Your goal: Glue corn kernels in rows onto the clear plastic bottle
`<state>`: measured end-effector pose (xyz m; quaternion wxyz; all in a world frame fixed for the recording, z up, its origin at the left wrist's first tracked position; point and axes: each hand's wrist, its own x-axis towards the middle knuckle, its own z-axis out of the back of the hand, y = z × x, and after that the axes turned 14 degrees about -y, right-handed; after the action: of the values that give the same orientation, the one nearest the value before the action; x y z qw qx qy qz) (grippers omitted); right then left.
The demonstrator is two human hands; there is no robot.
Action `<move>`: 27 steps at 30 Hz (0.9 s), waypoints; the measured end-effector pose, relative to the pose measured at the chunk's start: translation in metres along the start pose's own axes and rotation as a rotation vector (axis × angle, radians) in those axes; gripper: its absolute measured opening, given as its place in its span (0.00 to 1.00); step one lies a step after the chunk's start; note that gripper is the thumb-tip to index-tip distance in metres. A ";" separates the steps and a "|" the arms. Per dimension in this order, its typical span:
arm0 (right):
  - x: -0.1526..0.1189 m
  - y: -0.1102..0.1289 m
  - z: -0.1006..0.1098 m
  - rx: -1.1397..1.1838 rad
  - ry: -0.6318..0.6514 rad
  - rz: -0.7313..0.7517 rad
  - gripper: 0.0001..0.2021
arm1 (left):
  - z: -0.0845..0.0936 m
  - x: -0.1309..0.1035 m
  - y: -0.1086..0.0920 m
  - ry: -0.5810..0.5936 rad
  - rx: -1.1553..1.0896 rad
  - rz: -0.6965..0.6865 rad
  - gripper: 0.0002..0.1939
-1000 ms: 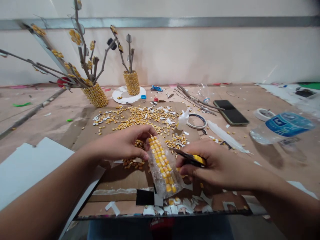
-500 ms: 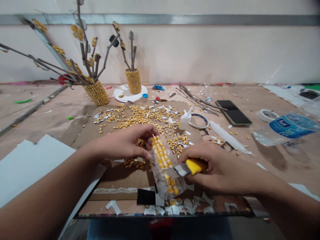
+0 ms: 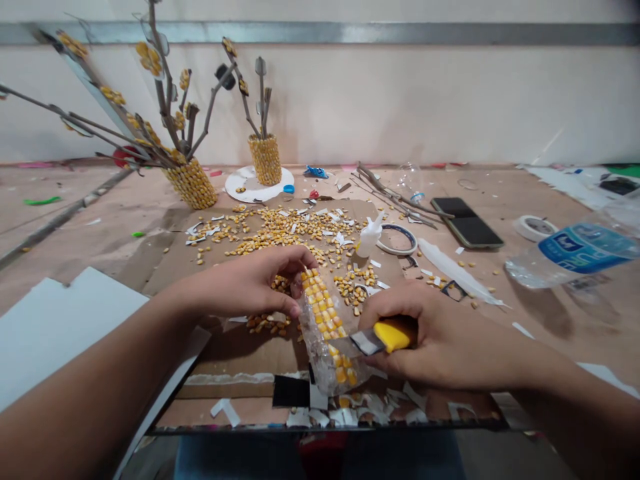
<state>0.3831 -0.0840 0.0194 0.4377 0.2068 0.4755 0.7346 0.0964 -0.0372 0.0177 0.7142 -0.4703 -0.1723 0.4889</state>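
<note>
A plain, pale wall (image 3: pixel 400 100) rises behind the far edge of the bench (image 3: pixel 80 233). A horizontal metallic band (image 3: pixel 350 33) crosses it, gleaming coolly towards the left. Soft light leaves faint shadows low on the wall, and a thin bright streak (image 3: pixel 547 147) slants above the bench's far right. The bench top is dull pinkish brown; below its dark near edge lies dim grey floor (image 3: pixel 493 457).

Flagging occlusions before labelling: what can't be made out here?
Head view, all:
Yellow knife handle: rear hidden by the right grip.
Kernel-covered plastic: underside hidden behind its kernels.
Water bottle: far end cut off by the right edge.
Tall twig: tip cut off by the top edge.
Dark thing, far right: too blurred to identify.
</note>
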 end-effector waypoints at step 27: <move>0.000 0.001 -0.007 0.035 -0.072 0.055 0.10 | -0.001 -0.001 -0.001 -0.002 0.013 -0.040 0.26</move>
<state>0.3775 -0.0879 0.0170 0.4305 0.2539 0.4662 0.7300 0.0969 -0.0388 0.0181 0.7266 -0.4618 -0.1793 0.4761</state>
